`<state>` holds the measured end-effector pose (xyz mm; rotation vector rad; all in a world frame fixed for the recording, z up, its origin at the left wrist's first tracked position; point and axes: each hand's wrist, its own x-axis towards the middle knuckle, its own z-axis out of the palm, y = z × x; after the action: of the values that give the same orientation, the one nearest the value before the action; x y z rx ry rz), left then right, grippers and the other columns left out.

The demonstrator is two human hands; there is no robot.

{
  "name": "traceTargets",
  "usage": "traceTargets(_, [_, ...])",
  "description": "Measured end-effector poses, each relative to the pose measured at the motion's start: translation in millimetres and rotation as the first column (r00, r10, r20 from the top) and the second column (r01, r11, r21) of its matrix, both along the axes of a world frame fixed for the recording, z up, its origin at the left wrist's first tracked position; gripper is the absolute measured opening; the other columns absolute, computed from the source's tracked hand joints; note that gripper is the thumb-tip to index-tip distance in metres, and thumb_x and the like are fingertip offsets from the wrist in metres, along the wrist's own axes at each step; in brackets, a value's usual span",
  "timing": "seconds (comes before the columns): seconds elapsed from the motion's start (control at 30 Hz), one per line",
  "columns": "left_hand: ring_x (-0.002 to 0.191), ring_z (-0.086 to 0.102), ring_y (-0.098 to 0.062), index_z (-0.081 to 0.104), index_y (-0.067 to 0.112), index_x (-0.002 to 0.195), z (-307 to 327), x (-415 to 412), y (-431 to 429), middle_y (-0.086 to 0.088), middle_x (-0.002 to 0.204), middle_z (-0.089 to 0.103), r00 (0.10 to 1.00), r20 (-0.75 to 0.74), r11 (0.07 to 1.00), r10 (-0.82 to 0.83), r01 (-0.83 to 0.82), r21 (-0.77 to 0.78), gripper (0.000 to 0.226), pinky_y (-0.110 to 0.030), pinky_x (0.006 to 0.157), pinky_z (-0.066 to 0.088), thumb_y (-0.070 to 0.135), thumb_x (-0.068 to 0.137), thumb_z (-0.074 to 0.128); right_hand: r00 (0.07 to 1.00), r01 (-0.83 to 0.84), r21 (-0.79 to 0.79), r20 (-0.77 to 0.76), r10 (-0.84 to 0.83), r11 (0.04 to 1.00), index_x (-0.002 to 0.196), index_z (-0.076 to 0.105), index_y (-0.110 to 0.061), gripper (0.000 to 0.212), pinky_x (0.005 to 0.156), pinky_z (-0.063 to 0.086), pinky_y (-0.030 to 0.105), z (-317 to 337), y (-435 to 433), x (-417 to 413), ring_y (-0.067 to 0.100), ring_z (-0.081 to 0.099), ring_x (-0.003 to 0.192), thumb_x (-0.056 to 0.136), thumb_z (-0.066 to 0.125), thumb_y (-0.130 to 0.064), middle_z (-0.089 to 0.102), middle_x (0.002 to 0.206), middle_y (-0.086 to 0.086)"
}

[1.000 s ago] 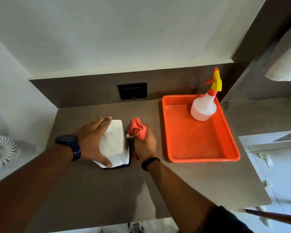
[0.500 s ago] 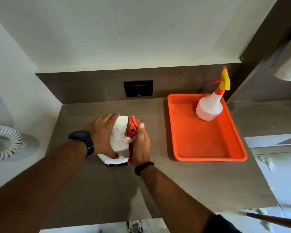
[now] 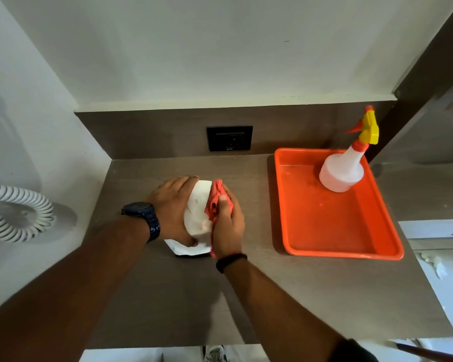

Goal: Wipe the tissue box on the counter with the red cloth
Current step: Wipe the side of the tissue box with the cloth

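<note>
At the far left, on the wall beside the counter (image 3: 168,304), hangs a coiled white cord (image 3: 19,212), well clear of the work. Next comes the left hand (image 3: 173,210), a dark watch (image 3: 144,218) on its wrist, fingers spread and curled over the white tissue box (image 3: 197,212) to steady it; the box sits near the middle of the counter, tipped up on its left side compared with a second ago, when it lay flatter. The right hand (image 3: 228,226), fingers closed around the bunched red cloth (image 3: 215,199), now presses that cloth flat against the box's right face, where a second earlier it held the cloth just beside the box without firm contact. That suggests wiping is under way on this side, with the other faces probably left to do. A black wall socket (image 3: 230,138) sits behind on the backsplash. Further right, the orange tray (image 3: 335,252) holds a spray bottle (image 3: 343,173) with a yellow trigger; both stand near but apart from the box, and nothing blocks the strokes.
</note>
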<state>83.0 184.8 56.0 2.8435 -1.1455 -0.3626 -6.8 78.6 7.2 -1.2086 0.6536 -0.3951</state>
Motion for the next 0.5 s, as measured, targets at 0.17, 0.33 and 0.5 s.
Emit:
traceTargets(0.17, [0.137,0.022,-0.026,0.008,0.019,0.145,-0.1,0.2,-0.9,-0.005,0.153,0.023,1.0,-0.003,0.999,0.012,-0.012,0.029,0.142,-0.037,0.11,0.024,0.066,0.031,0.079,0.991,-0.034,0.041,-0.124,0.039,0.999,0.124,0.066,-0.03,0.048,0.112,0.042,0.048,-12.6,-10.5,5.7,0.017,0.059,0.123,0.082,0.046,-0.043,0.068,0.128,-0.004])
traceTargets(0.33, [0.136,0.025,-0.026,0.008,0.019,0.144,-1.6,1.1,-0.2,-0.005,0.151,0.026,1.0,-0.002,1.0,0.008,-0.008,0.022,0.142,-0.04,0.112,0.026,0.073,0.032,0.076,0.999,0.003,0.057,-0.05,0.0,0.998,0.124,0.064,-0.034,0.041,0.112,0.043,0.047,-19.8,11.1,-26.9,0.009,0.058,0.125,0.087,0.048,-0.04,0.066,0.129,-0.011])
traceTargets(0.5, [0.131,0.032,-0.027,0.016,0.019,0.141,-3.9,4.0,1.1,-0.006,0.146,0.034,1.0,0.012,1.0,0.001,-0.001,0.003,0.136,-0.042,0.108,0.031,0.073,0.029,0.072,0.999,-0.026,-0.019,0.035,0.027,0.999,0.121,0.065,-0.026,0.037,0.111,0.045,0.047,-2.8,-7.3,9.6,0.017,0.06,0.123,0.086,0.053,-0.033,0.067,0.129,0.002])
